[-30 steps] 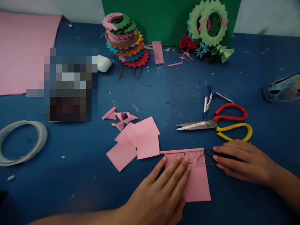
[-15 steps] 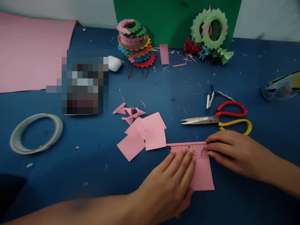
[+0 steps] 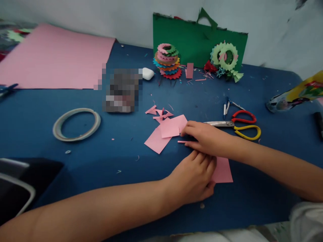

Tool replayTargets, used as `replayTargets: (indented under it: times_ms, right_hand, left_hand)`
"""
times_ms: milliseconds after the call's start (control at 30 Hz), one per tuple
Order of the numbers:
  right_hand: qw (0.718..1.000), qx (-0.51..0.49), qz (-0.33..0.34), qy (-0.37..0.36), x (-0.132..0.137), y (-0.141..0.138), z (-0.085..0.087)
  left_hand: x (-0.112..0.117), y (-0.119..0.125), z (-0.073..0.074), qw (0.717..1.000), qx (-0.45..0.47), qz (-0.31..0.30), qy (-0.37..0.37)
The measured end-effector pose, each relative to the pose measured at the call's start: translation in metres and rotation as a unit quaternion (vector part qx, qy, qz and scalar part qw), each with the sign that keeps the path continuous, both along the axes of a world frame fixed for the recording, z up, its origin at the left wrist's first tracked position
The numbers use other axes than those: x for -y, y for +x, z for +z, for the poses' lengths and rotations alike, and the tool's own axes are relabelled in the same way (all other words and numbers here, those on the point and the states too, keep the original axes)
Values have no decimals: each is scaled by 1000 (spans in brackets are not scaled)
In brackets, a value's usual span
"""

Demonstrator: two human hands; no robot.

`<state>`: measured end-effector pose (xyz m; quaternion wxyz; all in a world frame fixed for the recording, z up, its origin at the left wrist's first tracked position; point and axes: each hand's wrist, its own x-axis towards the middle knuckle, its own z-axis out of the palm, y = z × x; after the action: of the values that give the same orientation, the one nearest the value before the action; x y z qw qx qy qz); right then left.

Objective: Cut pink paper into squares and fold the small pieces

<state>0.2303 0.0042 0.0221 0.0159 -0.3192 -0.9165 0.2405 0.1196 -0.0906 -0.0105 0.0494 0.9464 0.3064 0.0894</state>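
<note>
The pink sheet (image 3: 223,170) lies flat on the worktop (image 3: 141,171), near side, right of centre, partly covered by the hands. Left hand (image 3: 191,176): fingers bent and together, set down over the sheet; whether they clamp anything is hidden. Right hand (image 3: 200,134): placed on the far side of the left hand and overlapping it in view, thumb and fingers apart. Its thumb is at the narrow pink strip (image 3: 181,142); its fingertips are beside the loose pink squares (image 3: 170,128). Contact with the squares cannot be confirmed. The scissors (image 3: 227,124) lie just beyond the right hand.

Handling: the sheet should be light and flexible, likely to slide unless pressed, and easily creased or torn. Hold it down with flat fingers well inside the edge. The strip is probably floppier; take it by one end between thumb and fingertip, without pulling sharply.
</note>
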Motion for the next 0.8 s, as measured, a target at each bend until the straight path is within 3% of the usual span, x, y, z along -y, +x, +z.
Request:
replayTargets:
  times_ms: [167, 400, 567, 800]
  right_hand:
    - [993, 71, -30, -87, -1, -1, 11]
    - [975, 89, 64, -192, -26, 7, 18]
    - [988, 13, 59, -144, -27, 22, 11]
    - [988, -137, 73, -7, -13, 49, -18]
  left_hand:
    - [1, 0, -1, 1000, -9, 0, 9]
    - [0, -2, 1, 1000, 7, -5, -4]
    - [0, -2, 0, 1000, 19, 3, -10]
    - [-1, -3, -6, 999, 34, 7, -12]
